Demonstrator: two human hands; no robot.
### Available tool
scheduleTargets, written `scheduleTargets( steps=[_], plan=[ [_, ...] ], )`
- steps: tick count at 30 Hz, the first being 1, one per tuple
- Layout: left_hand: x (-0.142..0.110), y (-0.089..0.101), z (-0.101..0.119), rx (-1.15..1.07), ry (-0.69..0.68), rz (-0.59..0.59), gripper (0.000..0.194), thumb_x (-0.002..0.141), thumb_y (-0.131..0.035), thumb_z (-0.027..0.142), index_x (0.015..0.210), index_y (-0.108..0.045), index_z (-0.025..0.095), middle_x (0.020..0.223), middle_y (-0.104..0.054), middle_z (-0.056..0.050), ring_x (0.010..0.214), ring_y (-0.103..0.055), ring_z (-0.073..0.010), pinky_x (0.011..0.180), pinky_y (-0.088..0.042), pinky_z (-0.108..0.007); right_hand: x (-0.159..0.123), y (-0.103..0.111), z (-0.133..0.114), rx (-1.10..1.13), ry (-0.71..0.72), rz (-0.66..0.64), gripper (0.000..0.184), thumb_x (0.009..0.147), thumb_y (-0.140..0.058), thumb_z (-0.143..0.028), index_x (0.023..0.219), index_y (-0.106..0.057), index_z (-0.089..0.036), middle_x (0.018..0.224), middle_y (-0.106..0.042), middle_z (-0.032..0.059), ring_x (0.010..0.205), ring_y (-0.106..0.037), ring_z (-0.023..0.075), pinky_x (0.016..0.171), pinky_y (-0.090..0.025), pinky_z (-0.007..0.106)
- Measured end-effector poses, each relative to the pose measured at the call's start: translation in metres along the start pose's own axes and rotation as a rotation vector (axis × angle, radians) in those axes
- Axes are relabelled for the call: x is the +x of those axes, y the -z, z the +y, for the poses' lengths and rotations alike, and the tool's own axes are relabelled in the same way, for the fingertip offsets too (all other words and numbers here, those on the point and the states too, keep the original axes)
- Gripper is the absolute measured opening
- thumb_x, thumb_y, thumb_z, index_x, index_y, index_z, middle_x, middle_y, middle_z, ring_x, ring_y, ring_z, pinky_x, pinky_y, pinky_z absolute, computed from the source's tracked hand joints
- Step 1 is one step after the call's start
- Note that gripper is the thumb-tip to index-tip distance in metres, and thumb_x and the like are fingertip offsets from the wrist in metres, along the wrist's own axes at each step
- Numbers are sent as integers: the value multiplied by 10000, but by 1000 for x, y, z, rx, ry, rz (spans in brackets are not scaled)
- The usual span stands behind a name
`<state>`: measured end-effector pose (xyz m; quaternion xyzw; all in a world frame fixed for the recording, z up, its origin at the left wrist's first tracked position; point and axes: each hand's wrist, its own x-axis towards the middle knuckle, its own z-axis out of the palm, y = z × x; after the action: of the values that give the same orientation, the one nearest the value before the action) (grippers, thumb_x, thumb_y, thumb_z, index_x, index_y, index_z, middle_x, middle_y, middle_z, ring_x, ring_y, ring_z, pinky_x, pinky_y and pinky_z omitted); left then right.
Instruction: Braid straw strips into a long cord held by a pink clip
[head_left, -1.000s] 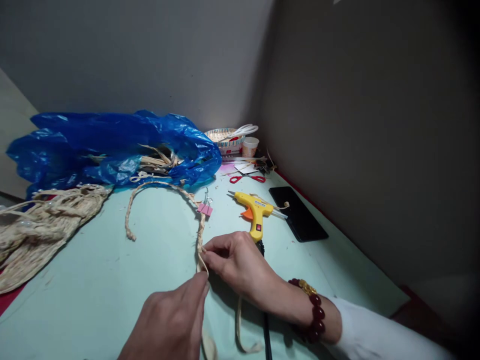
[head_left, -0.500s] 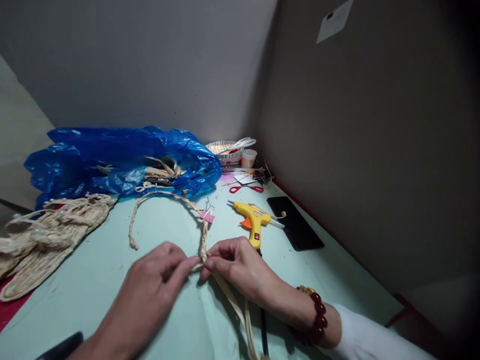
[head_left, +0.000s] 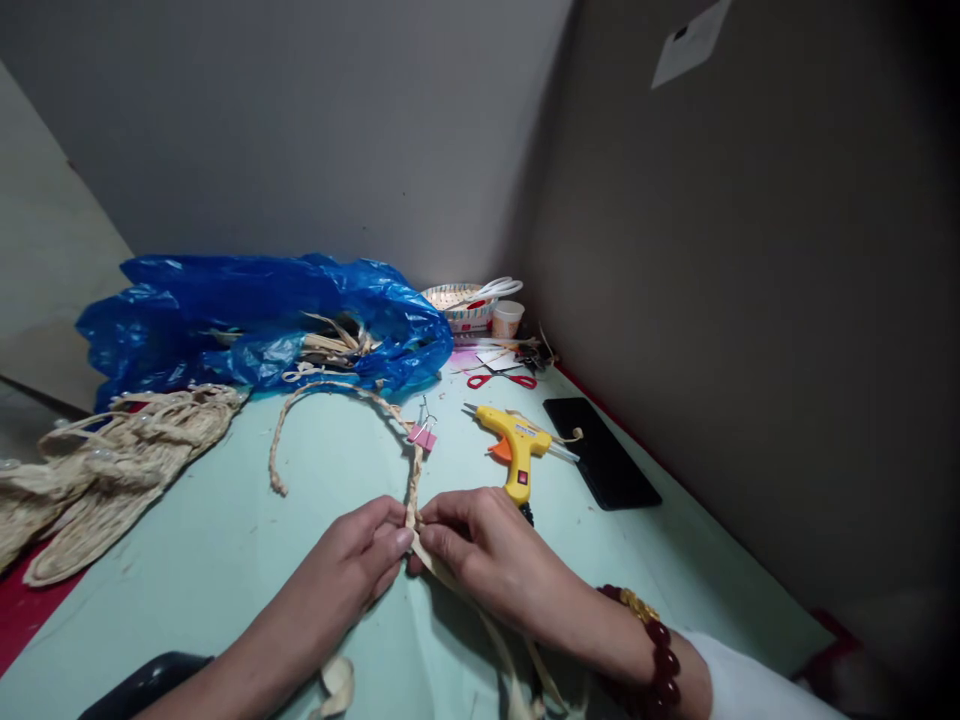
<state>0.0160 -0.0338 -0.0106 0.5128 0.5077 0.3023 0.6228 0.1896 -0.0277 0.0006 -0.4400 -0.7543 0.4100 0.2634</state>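
Observation:
A pale straw braid (head_left: 415,480) runs from a curled loose end at the left, through a pink binder clip (head_left: 422,437), down to my fingers. My left hand (head_left: 360,550) pinches the braid's lower end from the left, thumb on top. Opposite it, my right hand (head_left: 480,545) is closed on the strands at the same spot, its fingertips nearly meeting the left ones. Loose flat straw strands (head_left: 499,640) trail from under my right hand toward the near edge. Another curl of straw (head_left: 340,683) shows below my left wrist.
A yellow hot glue gun (head_left: 519,445) lies just beyond my right hand, beside a black tablet-like slab (head_left: 600,450). Red-handled scissors (head_left: 502,381), a paper cup (head_left: 508,318) and a basket (head_left: 461,300) sit farther back. A blue plastic bag (head_left: 262,290) and woven straw pieces (head_left: 142,460) occupy the left.
My left hand has come in closer, its fingers now against the braid beside the right hand. A straw curl appears under my left wrist. The whole view has shifted slightly.

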Motion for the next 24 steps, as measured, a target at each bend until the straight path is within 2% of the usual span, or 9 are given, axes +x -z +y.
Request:
scheduleTargets(
  steps=[2,5,8,12,15,17,20,24],
  plan=[
    [-2,3,-1,147,-46,43,235,808,-606,415,736,-514,210,535,-327,108,489,-257,-90,447,-184,-191,-4,2,-5,-161,18,34,232,906,-472,-182,764,-653,-161,647,-619,-5,607,-472,99,574,-281,232],
    [-3,6,-1,362,-89,94,262,844,-527,382,654,-476,208,558,-337,90,539,-296,-110,485,-221,-217,-7,5,-12,-328,17,38,245,910,-468,-186,687,-568,-162,578,-559,-16,520,-394,84,531,-235,248],
    [-3,4,0,455,-82,114,293,829,-498,380,597,-440,210,569,-345,76,569,-328,-124,515,-245,-239,-10,3,-14,-442,8,34,252,908,-469,-205,659,-484,-171,550,-518,-21,470,-324,82,504,-203,266],
    [-3,-1,3,404,-57,151,310,796,-522,402,562,-431,219,518,-336,80,527,-320,-123,501,-234,-248,-14,-7,-14,-630,105,42,149,889,-455,-171,756,-523,-176,661,-599,20,507,-382,120,518,-199,303],
    [-4,-3,3,307,-29,108,339,809,-521,415,544,-439,220,455,-397,71,496,-351,-123,509,-260,-249,-17,-17,-13,-780,199,-2,65,807,-501,-138,833,-556,-165,731,-625,45,522,-461,160,499,-186,317],
    [-3,-2,3,237,-28,68,345,811,-538,417,545,-467,209,467,-446,58,508,-370,-123,519,-267,-246,-18,-21,-13,-869,285,-2,118,731,-538,-112,839,-563,-153,718,-618,50,511,-496,183,464,-166,315],
    [-3,-2,3,114,-27,34,336,791,-585,437,571,-487,203,505,-455,63,516,-358,-117,501,-244,-240,-18,-26,-9,-1020,488,124,201,706,-507,-39,884,-582,-98,669,-596,59,493,-522,202,414,-153,316],
    [-3,-2,5,90,-54,39,346,810,-583,448,590,-504,192,518,-419,72,544,-377,-119,542,-289,-233,-18,-34,-1,-1069,703,284,218,790,-410,-25,911,-587,-62,617,-567,57,453,-500,195,379,-218,311]
  ],
)
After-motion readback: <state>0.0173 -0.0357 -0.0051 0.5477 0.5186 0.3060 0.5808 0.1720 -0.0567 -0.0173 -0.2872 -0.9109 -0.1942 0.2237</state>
